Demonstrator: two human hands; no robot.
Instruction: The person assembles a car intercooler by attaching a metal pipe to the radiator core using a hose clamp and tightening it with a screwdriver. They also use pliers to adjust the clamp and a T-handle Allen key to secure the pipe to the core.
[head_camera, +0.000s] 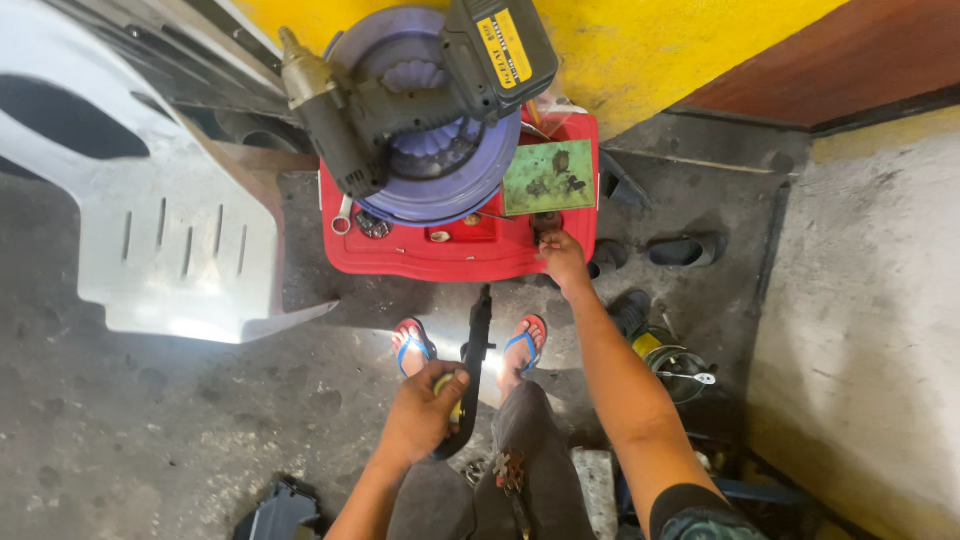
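Left hand fingers grip black tool

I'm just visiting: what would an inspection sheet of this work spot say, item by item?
Surface: stained concrete floor.
Job's things: long black part; red tray of small parts.
Clutter: cordless impact wrench on a blue basin; green board; white panel.
Grips: left hand holds the black part; right hand reaches into the tray, fingers on something too small to tell.
Cables: nothing seen.
Surroundings: yellow wall, dark shoes.
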